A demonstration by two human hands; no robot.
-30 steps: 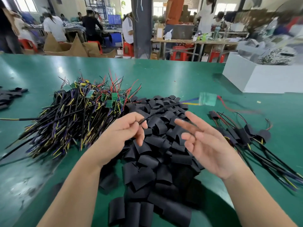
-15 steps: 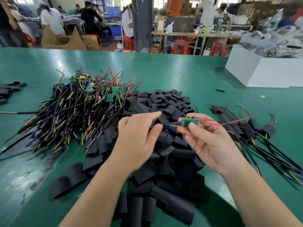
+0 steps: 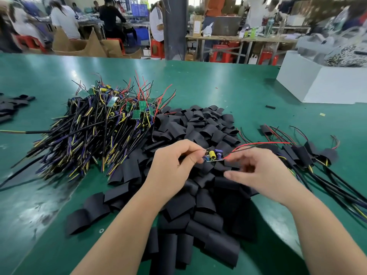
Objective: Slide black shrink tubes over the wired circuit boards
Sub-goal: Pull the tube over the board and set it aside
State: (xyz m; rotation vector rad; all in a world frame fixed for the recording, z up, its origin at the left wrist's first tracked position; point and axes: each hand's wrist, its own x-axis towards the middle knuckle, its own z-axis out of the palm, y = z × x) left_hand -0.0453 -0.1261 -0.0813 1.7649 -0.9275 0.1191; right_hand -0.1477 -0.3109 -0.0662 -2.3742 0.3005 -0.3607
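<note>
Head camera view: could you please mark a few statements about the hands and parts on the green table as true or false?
1. The left hand pinches a small circuit board carrying a yellow cylindrical capacitor. True.
2. That circuit board already wears a black shrink tube. False: its components are exposed.
3. The pile of flat black shrink tubes lies on the green table, beneath the left hand. True.
4. The heap of untubed wired boards lies right of that pile. False: it lies left; the tubed boards lie right.
5. A white rectangular box stands at the table's far right. True.
</note>
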